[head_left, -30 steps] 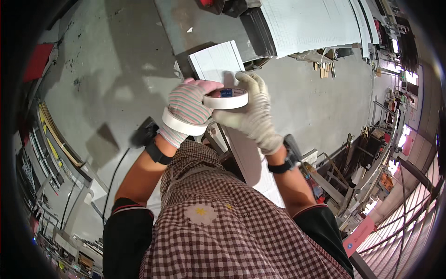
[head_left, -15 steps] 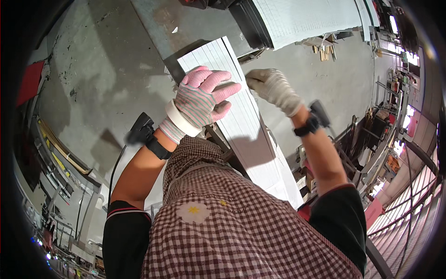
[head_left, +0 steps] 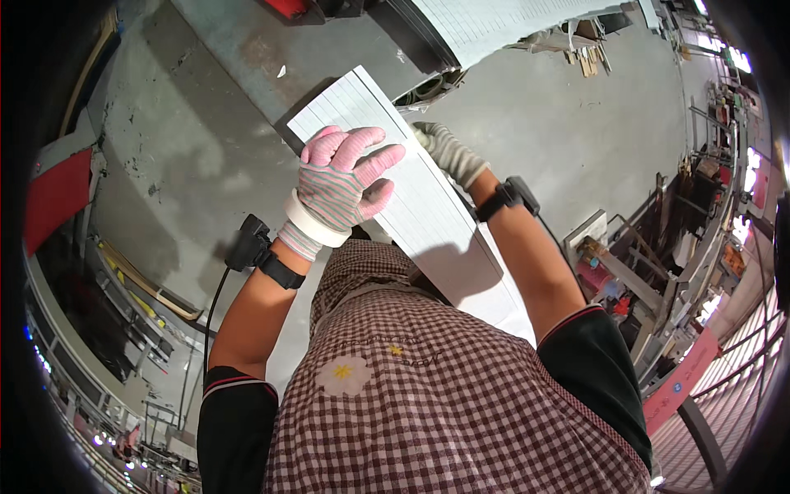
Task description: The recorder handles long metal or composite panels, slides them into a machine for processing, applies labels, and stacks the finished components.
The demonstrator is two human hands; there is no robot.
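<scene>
A long white panel (head_left: 415, 206) with fine parallel lines slants from the grey surface toward my waist. Over its left side hovers my left hand (head_left: 341, 177), in a pink and grey striped glove. Its fingers are spread and slightly bent, with nothing in them; whether they touch the panel I cannot tell. Around that wrist sits a white ring (head_left: 315, 221), like a roll of tape. My right hand (head_left: 453, 156), in a pale striped glove, is at the panel's right edge. Its fingertips are largely hidden there, so their grip does not show.
Beyond the panel is a grey flat surface (head_left: 329, 49) with a small white scrap (head_left: 281, 72). A large white lined stack (head_left: 502, 25) lies at the far right beside a dark edge. Racks and clutter (head_left: 634, 272) line the right side; a red board (head_left: 58, 202) stands at left.
My right hand has come down from beside the panel to its right edge. My left hand stays over the panel, fingers still spread. The whole view has shifted a little.
</scene>
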